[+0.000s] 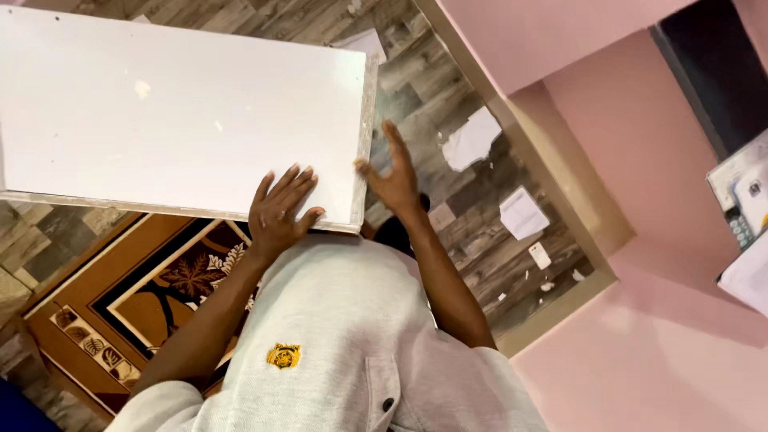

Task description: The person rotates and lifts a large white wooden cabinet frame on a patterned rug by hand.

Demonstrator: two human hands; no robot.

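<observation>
Our left hand (280, 210) lies flat on the near right part of the large flat white rectangular board (176, 112), fingers spread and pressing down on its face, closed round nothing. That open palm seems there to pin the panel and keep it from sliding. Our right hand (392, 176) stands just past the board's right edge, fingers extended and loosely apart, the thumb touching or almost touching the raw edge; we cannot tell whether it truly grips it, though it looks set to steady or guide that side.

The board sits level in front of us, reaching from the far left to the middle of the view, its near corner over our body. Its face is smooth and matt white with a few small chips and specks, while the edges show pale, rough, unfinished core material, like laminated chipboard.

Below us is our grey textured knit shirt (352, 352) with a small yellow badge (283, 356). Under the board, on the left, lies a brown patterned rug with leaf motifs (152, 296). The floor of grey wood-look planks (448, 88) carries scattered white paper scraps (472, 140). To the right rise smooth pink walls (640, 200) above a beige skirting strip (552, 168).
</observation>
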